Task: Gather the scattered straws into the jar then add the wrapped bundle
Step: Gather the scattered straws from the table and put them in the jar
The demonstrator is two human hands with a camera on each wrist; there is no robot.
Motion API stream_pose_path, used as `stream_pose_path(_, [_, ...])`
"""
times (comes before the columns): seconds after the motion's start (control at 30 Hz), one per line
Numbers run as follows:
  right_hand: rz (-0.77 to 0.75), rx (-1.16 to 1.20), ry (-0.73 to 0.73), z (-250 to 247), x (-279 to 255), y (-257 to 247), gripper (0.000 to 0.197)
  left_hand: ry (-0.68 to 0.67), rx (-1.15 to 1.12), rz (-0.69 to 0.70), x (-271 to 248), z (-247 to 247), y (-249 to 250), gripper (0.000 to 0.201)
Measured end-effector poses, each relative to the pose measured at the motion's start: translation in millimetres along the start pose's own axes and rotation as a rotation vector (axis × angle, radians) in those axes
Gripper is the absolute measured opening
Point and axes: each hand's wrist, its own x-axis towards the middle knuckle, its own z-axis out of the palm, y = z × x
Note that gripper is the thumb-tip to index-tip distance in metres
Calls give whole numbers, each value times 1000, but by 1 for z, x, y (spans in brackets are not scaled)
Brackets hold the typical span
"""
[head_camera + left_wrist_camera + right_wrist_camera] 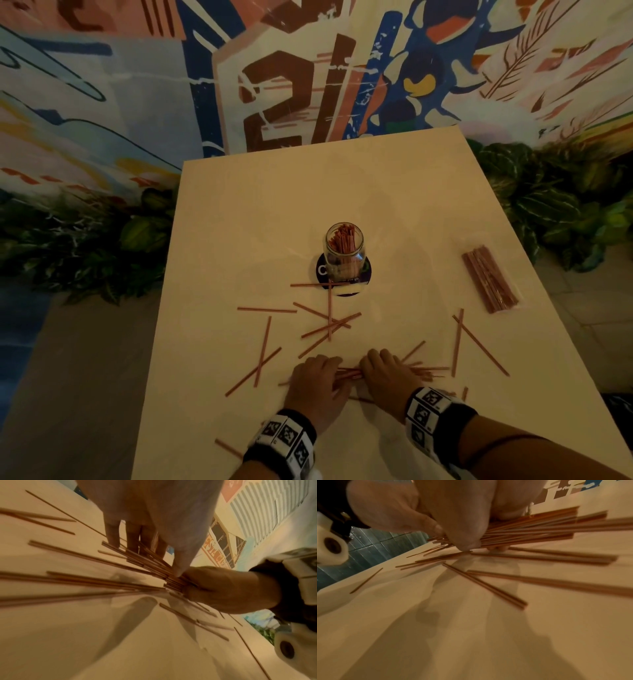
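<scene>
Thin red straws (329,320) lie scattered over the near half of the cream table (394,192). A glass jar (343,255) with several straws upright in it stands mid-table on a dark coaster (320,270). The wrapped bundle (489,278) lies flat at the right. Near the front edge, my left hand (334,371) and right hand (368,368) meet over a gathered bunch of straws (349,373). In the left wrist view my left hand (157,561) pinches the bunch (145,563) between thumb and fingers. My right hand (481,546) grips the same bunch (530,527) against the tabletop.
Loose straws lie left (263,349) and right (479,346) of my hands, and one near the front left edge (227,448). Leafy plants (555,205) flank the table on both sides. A painted wall (274,85) stands behind it.
</scene>
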Motion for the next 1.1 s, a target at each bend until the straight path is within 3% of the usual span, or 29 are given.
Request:
stream_pose_path(0.1, [-42, 38, -23, -16, -3, 6, 30, 86, -146, -28, -5, -7, -10, 73])
stream_pose_path(0.17, [-75, 84, -74, -22, -4, 13, 33, 192, -287, -75, -8, -12, -21, 72])
stream_pose_path(0.37, [51, 216, -110, -34, -4, 27, 41, 363, -543, -291, -12, -38, -40, 33])
stream_pose_path(0.57, [98, 420, -37, -55, -6, 23, 40, 417, -768, -327, -11, -53, -33, 24])
stream_pose_path(0.67, [110, 808, 150, -74, -8, 17, 26, 333, -946, -372, -8, -55, -24, 17])
stream_pose_path(0.77, [170, 1324, 434, -111, -10, 5, 5, 177, -1263, -466, -5, -63, -9, 28])
stream_pose_path(0.87, [85, 1751, 617, -158, -16, -4, 22, 1, -1678, -552, -1, -80, 17, 47])
stream_pose_path(1.0, [-218, 1942, 708, -197, -24, -11, 32, -187, -2001, -568, 2, -99, 44, 67])
stream_pose_path(1.1, [-285, 1878, 722, -200, -25, -20, 30, -246, -2194, -491, 1, -109, 57, 70])
